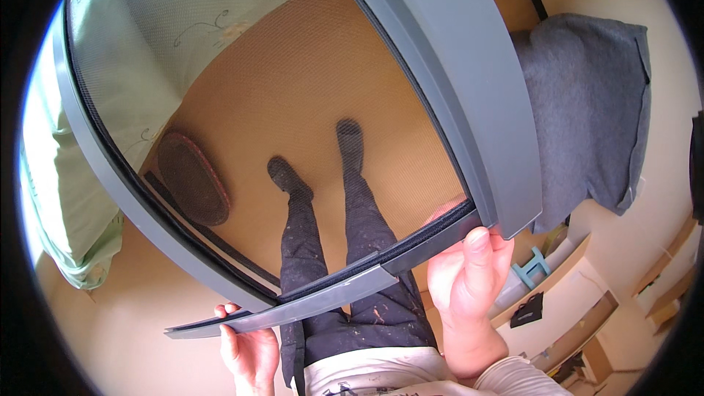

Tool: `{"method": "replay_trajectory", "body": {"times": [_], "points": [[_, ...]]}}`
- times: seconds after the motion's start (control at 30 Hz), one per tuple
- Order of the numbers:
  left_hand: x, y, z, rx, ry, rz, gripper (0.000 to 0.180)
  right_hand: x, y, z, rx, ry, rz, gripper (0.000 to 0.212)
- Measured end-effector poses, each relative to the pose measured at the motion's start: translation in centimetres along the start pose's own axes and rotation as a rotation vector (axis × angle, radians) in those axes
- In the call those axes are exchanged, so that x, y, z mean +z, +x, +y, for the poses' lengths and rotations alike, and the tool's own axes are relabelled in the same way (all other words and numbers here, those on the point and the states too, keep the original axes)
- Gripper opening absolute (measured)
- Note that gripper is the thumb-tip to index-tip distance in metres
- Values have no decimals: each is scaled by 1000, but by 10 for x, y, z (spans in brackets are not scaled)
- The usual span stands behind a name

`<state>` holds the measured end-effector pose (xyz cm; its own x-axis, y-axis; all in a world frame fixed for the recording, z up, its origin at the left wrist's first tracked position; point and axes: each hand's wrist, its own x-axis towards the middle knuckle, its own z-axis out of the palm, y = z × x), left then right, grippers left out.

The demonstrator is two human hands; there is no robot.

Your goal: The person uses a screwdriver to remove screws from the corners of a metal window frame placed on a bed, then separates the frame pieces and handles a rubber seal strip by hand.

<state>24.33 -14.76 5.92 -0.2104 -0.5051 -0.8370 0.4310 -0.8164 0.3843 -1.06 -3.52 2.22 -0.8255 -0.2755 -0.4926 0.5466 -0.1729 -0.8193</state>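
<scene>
A large window screen with a grey frame [488, 95] and fine dark mesh [308, 81] is held up in front of me. Along its near edge runs a narrow grey strip [323, 303], whose left end juts out past the frame's corner. My left hand [251, 356] pinches that jutting end between thumb and fingers. At the near right corner, my right hand [469, 275] is closed on the frame, thumb on this side and fingers partly hidden behind it. A black rubber seal [411, 48] lines the frame's inner edge.
Pale green curtains [73, 235] hang at the left. Through the mesh show an oval dark mat [192, 180] with a reddish rim and the floor under my feet. Grey cloth [587, 110] hangs at the right, above a shelf [579, 308] with a light blue object [533, 268].
</scene>
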Motion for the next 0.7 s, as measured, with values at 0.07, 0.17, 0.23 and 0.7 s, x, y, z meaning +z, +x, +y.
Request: {"method": "replay_trajectory", "body": {"times": [0.07, 0.17, 0.23, 0.7], "points": [[2, 1, -1, -17, 4, -10, 20, -1, -1, 1, -2, -21, 8, 30], [4, 2, -5, -31, 3, 10, 20, -8, 0, 3, 17, -18, -35, 33], [8, 3, -8, -38, 17, 6, 20, -17, 1, 6, -6, 49, -139, 32], [34, 4, -32, -49, 7, 32, 24, -32, -1, 6, 66, 157, -204, 28]]}}
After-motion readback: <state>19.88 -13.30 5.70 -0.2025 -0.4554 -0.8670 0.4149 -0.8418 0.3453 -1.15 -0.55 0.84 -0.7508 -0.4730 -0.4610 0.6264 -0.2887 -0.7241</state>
